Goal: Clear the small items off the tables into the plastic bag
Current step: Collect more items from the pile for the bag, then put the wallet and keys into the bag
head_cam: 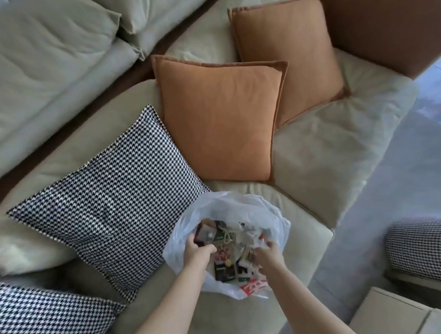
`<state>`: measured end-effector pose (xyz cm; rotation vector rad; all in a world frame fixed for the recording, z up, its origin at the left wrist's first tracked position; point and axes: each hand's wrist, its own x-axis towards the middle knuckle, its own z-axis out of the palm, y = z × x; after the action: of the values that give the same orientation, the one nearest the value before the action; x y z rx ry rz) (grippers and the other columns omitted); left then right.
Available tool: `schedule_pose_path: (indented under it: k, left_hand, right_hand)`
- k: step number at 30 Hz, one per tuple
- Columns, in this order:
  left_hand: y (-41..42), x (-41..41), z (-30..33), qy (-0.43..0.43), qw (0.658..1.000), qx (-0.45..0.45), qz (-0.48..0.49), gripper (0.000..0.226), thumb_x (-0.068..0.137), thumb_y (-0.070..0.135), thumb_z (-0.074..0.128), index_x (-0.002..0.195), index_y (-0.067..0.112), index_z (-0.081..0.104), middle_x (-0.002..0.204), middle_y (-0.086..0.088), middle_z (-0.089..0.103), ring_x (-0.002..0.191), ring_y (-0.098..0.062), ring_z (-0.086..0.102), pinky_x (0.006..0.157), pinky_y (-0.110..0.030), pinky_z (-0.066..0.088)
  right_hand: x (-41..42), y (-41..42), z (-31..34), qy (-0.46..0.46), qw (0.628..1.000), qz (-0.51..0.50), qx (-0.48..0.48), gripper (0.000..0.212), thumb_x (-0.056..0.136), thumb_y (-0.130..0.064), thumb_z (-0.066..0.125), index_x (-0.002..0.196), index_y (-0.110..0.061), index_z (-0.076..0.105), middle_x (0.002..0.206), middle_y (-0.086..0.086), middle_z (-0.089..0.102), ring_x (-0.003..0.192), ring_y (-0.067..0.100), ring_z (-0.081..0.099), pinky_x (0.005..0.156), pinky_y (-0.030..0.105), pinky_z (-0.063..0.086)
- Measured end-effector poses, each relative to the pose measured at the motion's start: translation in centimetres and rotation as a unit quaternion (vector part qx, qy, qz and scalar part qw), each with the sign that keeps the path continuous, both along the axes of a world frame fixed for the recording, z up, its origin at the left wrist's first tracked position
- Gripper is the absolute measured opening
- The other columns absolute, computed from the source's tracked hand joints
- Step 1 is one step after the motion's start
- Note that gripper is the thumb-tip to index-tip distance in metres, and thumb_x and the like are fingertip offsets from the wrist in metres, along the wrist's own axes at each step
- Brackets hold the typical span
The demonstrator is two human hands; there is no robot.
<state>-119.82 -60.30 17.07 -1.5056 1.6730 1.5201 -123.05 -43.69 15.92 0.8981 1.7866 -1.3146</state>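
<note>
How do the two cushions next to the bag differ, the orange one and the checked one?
The plain orange fabric cushion has a flanged edge and sits beyond the white plastic bag; the black-and-white houndstooth cushion is patterned, lies left of the bag, turned diamond-wise. Both are square and rest on the beige sofa.

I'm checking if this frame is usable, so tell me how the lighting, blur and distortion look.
Head view: soft, even daylight with no hard shadows; the upper corners and right edge are smeared, while the orange cushions and the plastic bag stay fairly sharp. Wide-angle distortion bends the sofa edges. The left hand and right hand at the bag's mouth are readable, the items inside only blurrily.
</note>
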Motion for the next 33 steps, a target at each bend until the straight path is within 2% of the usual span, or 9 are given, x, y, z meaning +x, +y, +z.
schedule_pose_path:
  k: [9,13,16,19,21,22,27,29,33]
  left_hand:
    - [2.2,2.8,8.2,0.031,0.98,0.005,-0.196,0.067,0.081,0.009,0.062,0.142,0.015,0.036,0.128,-0.009,0.053,0.116,-0.028,0.055,0.101,-0.041,0.046]
    - [3.4,5.7,12.1,0.065,0.948,-0.011,-0.311,0.05,0.083,0.016,0.062,0.132,0.014,0.05,0.124,-0.005,0.058,0.111,-0.02,0.055,0.098,-0.031,0.045]
    - [4.4,8.1,14.4,0.101,0.923,-0.002,-0.371,0.043,0.084,0.018,0.062,0.127,0.015,0.054,0.105,0.004,0.058,0.099,-0.014,0.053,0.088,-0.025,0.042]
    - [5.6,10.3,16.2,0.134,0.891,-0.017,-0.432,0.03,0.085,0.02,0.063,0.115,0.017,0.06,0.095,0.006,0.057,0.094,-0.014,0.054,0.084,-0.025,0.043]
    - [6.7,11.8,17.1,0.148,0.863,-0.037,-0.482,0.004,0.086,0.024,0.063,0.088,0.022,0.059,0.097,0.0,0.059,0.091,-0.015,0.053,0.083,-0.024,0.042]
    - [7.4,12.6,17.2,0.155,0.851,-0.043,-0.499,0.008,0.086,0.026,0.062,0.08,0.024,0.057,0.096,-0.001,0.059,0.089,-0.015,0.052,0.081,-0.023,0.04]
    - [11.2,16.6,18.5,0.17,0.779,-0.062,-0.601,0.038,0.09,0.029,0.055,0.123,0.012,0.058,0.121,-0.004,0.063,0.112,-0.018,0.057,0.085,-0.018,0.039]
    - [13.3,18.4,18.8,0.17,0.745,-0.068,-0.641,0.035,0.09,0.029,0.055,0.121,0.013,0.06,0.12,-0.003,0.064,0.111,-0.016,0.058,0.09,-0.018,0.042]
    - [17.9,22.1,18.4,0.181,0.682,-0.06,-0.706,0.013,0.092,0.031,0.054,0.099,0.022,0.06,0.098,0.003,0.064,0.084,-0.006,0.057,0.067,-0.012,0.039]
  right_hand:
    - [3.9,1.6,7.7,0.037,0.996,0.056,0.054,0.055,0.09,-0.021,0.056,0.139,-0.007,0.037,0.102,0.01,0.058,0.089,0.023,0.059,0.078,0.034,0.048]
    - [7.5,2.6,11.3,0.091,0.984,0.102,0.112,0.052,0.091,-0.023,0.052,0.138,-0.005,0.038,0.115,0.01,0.06,0.079,0.014,0.056,0.063,0.024,0.044]
    - [11.0,3.6,13.7,0.115,0.978,0.102,0.14,0.053,0.093,-0.03,0.053,0.138,-0.005,0.038,0.131,0.011,0.054,0.102,0.019,0.057,0.077,0.022,0.038]
    - [15.0,5.0,15.4,0.129,0.972,0.088,0.176,0.052,0.094,-0.031,0.051,0.138,-0.007,0.039,0.137,0.01,0.051,0.12,0.024,0.052,0.086,0.024,0.04]
    - [17.8,6.0,16.1,0.133,0.968,0.082,0.198,0.051,0.093,-0.032,0.051,0.137,-0.007,0.041,0.136,0.01,0.052,0.122,0.024,0.051,0.091,0.025,0.04]
    - [19.1,6.6,16.5,0.135,0.966,0.078,0.208,0.05,0.093,-0.033,0.051,0.136,-0.008,0.043,0.135,0.01,0.053,0.122,0.024,0.051,0.091,0.025,0.041]
    - [25.8,9.9,17.7,0.145,0.948,0.078,0.271,0.048,0.092,-0.039,0.049,0.133,-0.013,0.046,0.131,0.006,0.056,0.121,0.023,0.052,0.094,0.029,0.041]
    - [28.7,11.4,17.8,0.146,0.944,0.067,0.289,0.048,0.093,-0.04,0.049,0.132,-0.013,0.047,0.13,0.006,0.056,0.121,0.023,0.051,0.097,0.031,0.042]
    - [35.1,14.5,17.7,0.133,0.943,0.007,0.304,0.043,0.094,-0.04,0.046,0.128,-0.015,0.051,0.128,0.006,0.058,0.12,0.022,0.052,0.096,0.032,0.043]
